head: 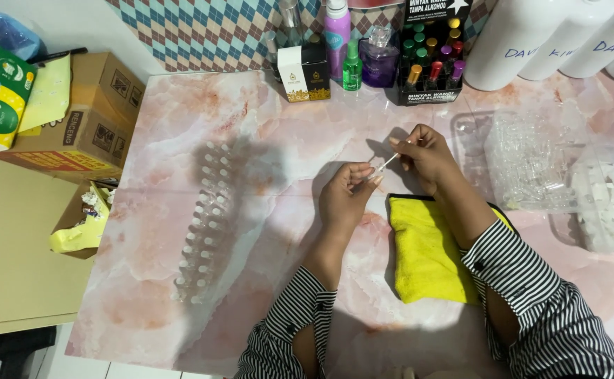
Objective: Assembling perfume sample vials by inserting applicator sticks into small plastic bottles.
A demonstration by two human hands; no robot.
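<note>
A small clear glass vial (376, 175) is pinched in the grip of the left hand (346, 194) above the pink marbled bench (181, 126); a thin white applicator stick (393, 158) is pinched by the right hand (426, 154). The vial is best held steady, near the yellow cloth (426, 253), for straight insertion.

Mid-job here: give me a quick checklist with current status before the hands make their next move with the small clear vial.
1. Left hand grips the small clear vial: ok.
2. Right hand pinches the thin white stick: ok.
3. Stick tip seated in the vial's mouth: cannot tell.
4. Rows of vials upright, apart from both hands: ok.
5. Yellow cloth lies flat under the right forearm: ok.
6. Liquid in the held vial: cannot tell.
</note>
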